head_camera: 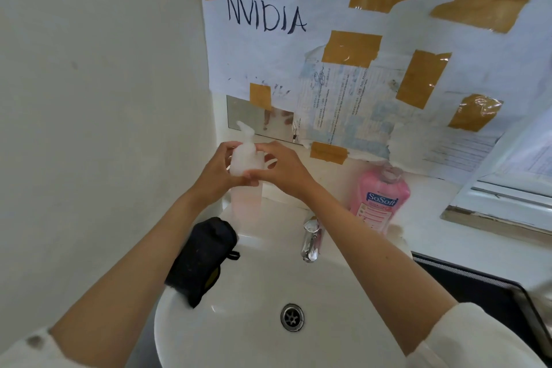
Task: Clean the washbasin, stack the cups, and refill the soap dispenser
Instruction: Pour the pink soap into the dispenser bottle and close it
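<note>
A white translucent soap dispenser (246, 188) with a pump head stands at the back left of the white washbasin (239, 337). My left hand (213, 169) grips its upper part from the left. My right hand (279, 166) closes on the same part from the right, just below the pump spout. A pink SoSoft soap bottle (380, 197) with an open neck stands on the ledge right of the chrome tap (311, 240). No cups are in view.
A black cloth (200, 260) lies over the basin's left rim. A wall is close on the left. Taped papers cover the mirror behind. A window frame (501, 203) and a dark surface (490, 293) are on the right.
</note>
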Action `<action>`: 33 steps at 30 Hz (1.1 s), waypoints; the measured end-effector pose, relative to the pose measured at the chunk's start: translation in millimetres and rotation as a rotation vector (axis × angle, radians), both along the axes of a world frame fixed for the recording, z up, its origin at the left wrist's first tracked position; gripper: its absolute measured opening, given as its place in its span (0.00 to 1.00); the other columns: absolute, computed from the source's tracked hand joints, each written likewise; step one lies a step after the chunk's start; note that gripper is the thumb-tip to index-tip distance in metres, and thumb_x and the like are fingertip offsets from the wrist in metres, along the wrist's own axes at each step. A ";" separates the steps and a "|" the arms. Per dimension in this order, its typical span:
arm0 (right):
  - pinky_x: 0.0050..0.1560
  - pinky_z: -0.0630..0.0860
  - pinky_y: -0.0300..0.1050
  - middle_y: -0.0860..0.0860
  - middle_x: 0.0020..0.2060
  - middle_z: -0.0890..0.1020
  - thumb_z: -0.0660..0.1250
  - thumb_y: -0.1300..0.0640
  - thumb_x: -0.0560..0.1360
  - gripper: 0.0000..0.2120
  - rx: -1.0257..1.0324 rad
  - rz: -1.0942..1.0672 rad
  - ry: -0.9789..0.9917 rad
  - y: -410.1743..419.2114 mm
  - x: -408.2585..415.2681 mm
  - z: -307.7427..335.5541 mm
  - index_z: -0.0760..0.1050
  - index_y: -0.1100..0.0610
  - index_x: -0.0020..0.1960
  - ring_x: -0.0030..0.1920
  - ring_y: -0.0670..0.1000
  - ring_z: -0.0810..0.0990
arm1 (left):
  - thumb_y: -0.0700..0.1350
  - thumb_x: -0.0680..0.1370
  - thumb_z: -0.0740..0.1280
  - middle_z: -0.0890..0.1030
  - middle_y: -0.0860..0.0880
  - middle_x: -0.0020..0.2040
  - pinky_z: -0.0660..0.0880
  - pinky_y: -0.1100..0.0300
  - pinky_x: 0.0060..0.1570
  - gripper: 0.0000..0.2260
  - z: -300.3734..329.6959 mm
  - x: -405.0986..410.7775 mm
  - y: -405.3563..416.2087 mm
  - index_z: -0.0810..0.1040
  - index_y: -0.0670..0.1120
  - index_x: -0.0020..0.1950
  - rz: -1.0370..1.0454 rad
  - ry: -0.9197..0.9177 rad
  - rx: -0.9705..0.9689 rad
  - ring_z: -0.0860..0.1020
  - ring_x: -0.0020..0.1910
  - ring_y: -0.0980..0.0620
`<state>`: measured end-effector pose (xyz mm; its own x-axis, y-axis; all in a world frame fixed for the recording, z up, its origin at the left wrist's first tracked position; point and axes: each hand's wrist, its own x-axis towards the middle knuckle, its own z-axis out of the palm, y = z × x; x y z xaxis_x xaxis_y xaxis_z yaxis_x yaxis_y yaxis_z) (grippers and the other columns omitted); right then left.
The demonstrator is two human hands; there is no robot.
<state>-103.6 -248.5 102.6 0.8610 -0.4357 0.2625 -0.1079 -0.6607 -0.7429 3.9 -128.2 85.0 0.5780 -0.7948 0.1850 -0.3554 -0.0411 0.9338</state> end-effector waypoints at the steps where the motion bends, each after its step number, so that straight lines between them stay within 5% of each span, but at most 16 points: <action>1: 0.51 0.73 0.43 0.50 0.55 0.75 0.75 0.50 0.66 0.28 -0.017 -0.017 -0.003 -1.0 0.5 -3.1 0.72 0.52 0.64 0.51 0.49 0.74 | 0.40 0.62 0.79 0.73 0.50 0.59 0.75 0.64 0.45 0.34 -1.7 3.1 -2.9 0.64 0.51 0.61 -0.018 -0.015 0.036 0.74 0.56 0.50; 5: 0.51 0.74 0.45 0.51 0.57 0.75 0.76 0.51 0.65 0.29 -0.102 -0.070 0.027 -5.1 3.8 -15.0 0.70 0.53 0.63 0.51 0.50 0.74 | 0.45 0.57 0.78 0.73 0.49 0.58 0.75 0.60 0.48 0.33 -10.1 13.4 -14.2 0.65 0.51 0.57 -0.091 -0.003 0.133 0.74 0.56 0.48; 11: 0.53 0.74 0.46 0.51 0.58 0.75 0.75 0.52 0.65 0.29 -0.061 -0.108 0.068 -16.7 8.6 -25.4 0.69 0.52 0.63 0.54 0.49 0.74 | 0.35 0.63 0.77 0.72 0.49 0.57 0.74 0.65 0.44 0.31 -24.1 23.3 -32.9 0.65 0.48 0.59 -0.128 0.032 0.161 0.74 0.55 0.49; 17: 0.53 0.73 0.44 0.52 0.58 0.74 0.75 0.53 0.66 0.28 -0.006 -0.113 0.109 -25.7 11.7 -36.6 0.68 0.52 0.63 0.53 0.47 0.72 | 0.37 0.62 0.78 0.73 0.48 0.59 0.75 0.59 0.50 0.33 -44.4 32.6 -46.2 0.65 0.50 0.60 -0.143 0.061 0.174 0.75 0.57 0.48; 26: 0.52 0.71 0.42 0.52 0.59 0.74 0.75 0.55 0.67 0.27 0.090 -0.091 0.136 -33.9 18.2 -42.6 0.68 0.52 0.62 0.53 0.48 0.72 | 0.37 0.62 0.78 0.74 0.54 0.55 0.73 0.65 0.45 0.32 -56.7 41.5 -54.6 0.65 0.51 0.59 -0.134 0.102 0.184 0.74 0.57 0.49; 33: 0.54 0.71 0.42 0.48 0.57 0.76 0.71 0.47 0.70 0.23 0.144 -0.137 0.063 -29.2 23.5 -37.8 0.69 0.50 0.62 0.54 0.46 0.73 | 0.39 0.65 0.76 0.72 0.52 0.59 0.71 0.68 0.42 0.31 -58.0 44.9 -56.0 0.63 0.51 0.61 -0.152 0.087 0.221 0.73 0.57 0.52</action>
<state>-80.2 -277.7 64.9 0.8039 -0.5788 0.1370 -0.2383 -0.5245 -0.8174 48.8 -184.1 27.1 0.4547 -0.8893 -0.0479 -0.2918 -0.1996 0.9354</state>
